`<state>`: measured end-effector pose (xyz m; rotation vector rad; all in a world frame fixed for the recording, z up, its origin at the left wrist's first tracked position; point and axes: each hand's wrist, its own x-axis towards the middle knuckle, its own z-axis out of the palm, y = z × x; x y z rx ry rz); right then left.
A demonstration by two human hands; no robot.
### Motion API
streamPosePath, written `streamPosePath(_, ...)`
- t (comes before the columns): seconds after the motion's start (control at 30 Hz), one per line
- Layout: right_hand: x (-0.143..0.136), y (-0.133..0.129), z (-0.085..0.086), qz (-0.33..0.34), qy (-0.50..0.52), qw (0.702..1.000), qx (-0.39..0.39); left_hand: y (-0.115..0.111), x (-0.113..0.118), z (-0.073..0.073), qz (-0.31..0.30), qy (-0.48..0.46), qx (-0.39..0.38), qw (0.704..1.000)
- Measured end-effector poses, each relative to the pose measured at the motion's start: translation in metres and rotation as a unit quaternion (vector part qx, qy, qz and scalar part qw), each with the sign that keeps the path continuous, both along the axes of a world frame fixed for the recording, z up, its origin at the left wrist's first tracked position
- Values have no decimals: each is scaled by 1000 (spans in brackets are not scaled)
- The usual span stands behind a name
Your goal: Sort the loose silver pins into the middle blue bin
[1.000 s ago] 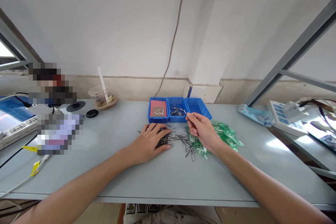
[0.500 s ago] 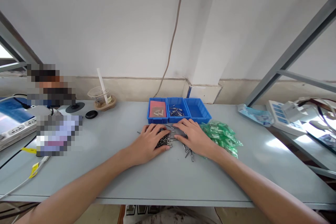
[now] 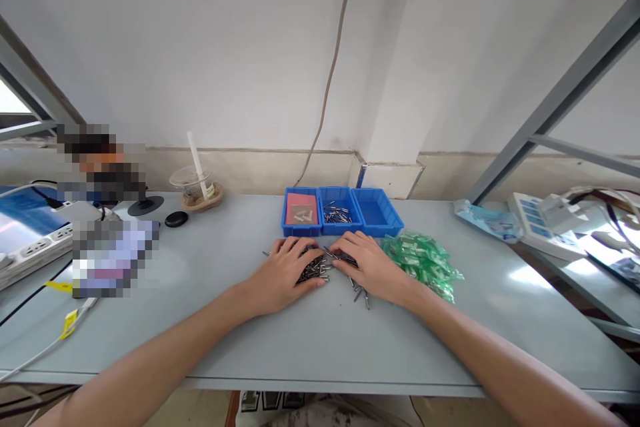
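A heap of small dark metal pins (image 3: pixel 314 269) lies on the grey table, partly covered by my hands. My left hand (image 3: pixel 286 275) rests over its left side, thumb and fingers spread around it. On the right, my right hand (image 3: pixel 369 268) is cupped over more pins with its fingers apart, and a few stick out below the palm. Behind the hands stand three blue bins: the left bin (image 3: pixel 301 231) holds a pink sheet and a small bag of light pieces, the middle bin (image 3: pixel 341 229) holds metal pins, and the right bin (image 3: pixel 376 208) has nothing visible inside.
Green plastic packets (image 3: pixel 424 261) are piled right of my right hand. Further right are a blue-white packet (image 3: pixel 489 220) and a power strip (image 3: pixel 540 221). At the left are a lidded cup (image 3: pixel 193 181), a black disc (image 3: pixel 176 219), another power strip (image 3: pixel 43 247) and cables.
My right hand's fingers have shifted slightly toward the near side, and pins by its fingertips have been drawn in closer to the heap. My left hand stays on the heap.
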<state>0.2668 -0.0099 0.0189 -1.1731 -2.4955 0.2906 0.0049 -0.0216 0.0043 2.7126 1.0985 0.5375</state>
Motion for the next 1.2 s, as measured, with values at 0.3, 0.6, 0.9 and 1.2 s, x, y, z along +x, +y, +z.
streamPosePath(0.3,-1,-1,1,-26,8,999,-23,0,0,0,-3,-13,-2,1000)
streamPosePath(0.6,-1,-3,1,-41,-30,999,2,0,1,1,-6,-2,-1,1000)
streamPosePath(0.9,-2,-4,7,-66,61,996,-13,-1,1,4,-7,-7,-7,1000)
streamPosePath(1.2,-3,-4,11,-71,191,978,-30,-1,1,3,-8,-17,-3,1000)
